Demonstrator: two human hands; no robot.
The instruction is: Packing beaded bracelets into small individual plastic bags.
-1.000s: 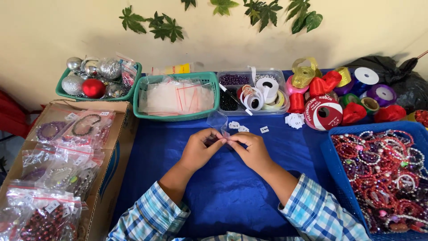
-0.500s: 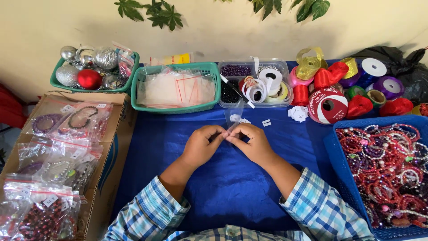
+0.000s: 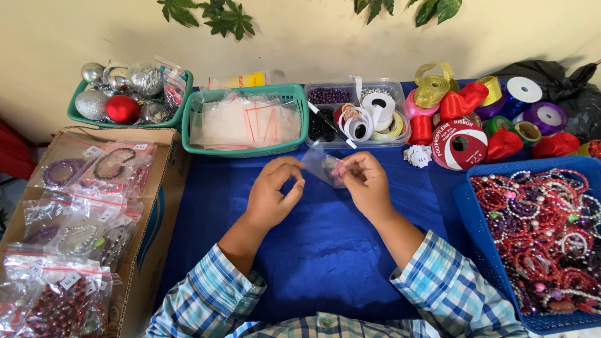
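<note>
Pinching a small clear plastic bag (image 3: 323,168) in my right hand (image 3: 365,184), lifted just over the blue surface (image 3: 325,250) so it's easy to see. Left hand (image 3: 270,195) curls loosely beside it, holding nothing, touching the bag's edge.

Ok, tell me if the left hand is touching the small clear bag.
Apart. The head view shows blue cloth between the left hand and the small clear bag, which the right hand pinches.
</note>
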